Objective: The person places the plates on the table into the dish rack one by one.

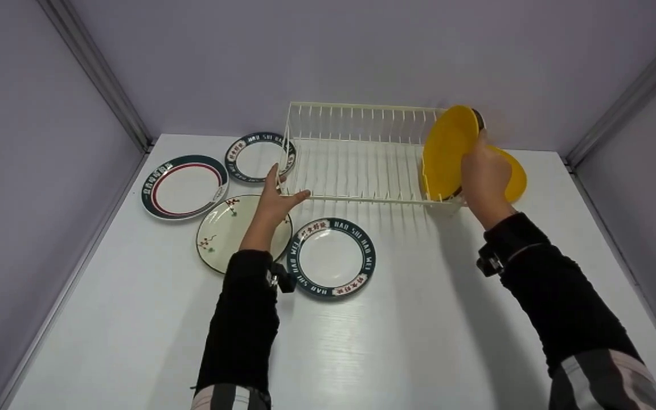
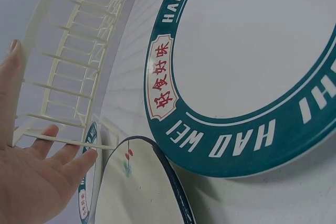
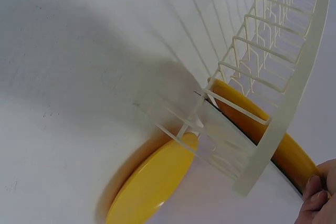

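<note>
A cream wire dish rack [image 1: 356, 154] stands at the back of the white table. My right hand [image 1: 484, 173] grips a yellow plate [image 1: 446, 151] upright at the rack's right end; its rim [image 3: 273, 140] shows between the wires in the right wrist view. A second yellow plate [image 1: 516, 173] lies flat just right of the rack [image 3: 152, 184]. My left hand [image 1: 279, 196] rests open against the rack's front left corner [image 2: 58, 140], fingers straight. Under that hand lies a cream plate with a floral print [image 1: 222, 230].
A teal-rimmed "HAO WEI" plate [image 1: 331, 256] lies in front of the rack [image 2: 241, 77]. Another teal-rimmed plate [image 1: 257, 156] and a red-ringed plate [image 1: 184, 186] lie at the back left. Grey walls enclose the table on three sides.
</note>
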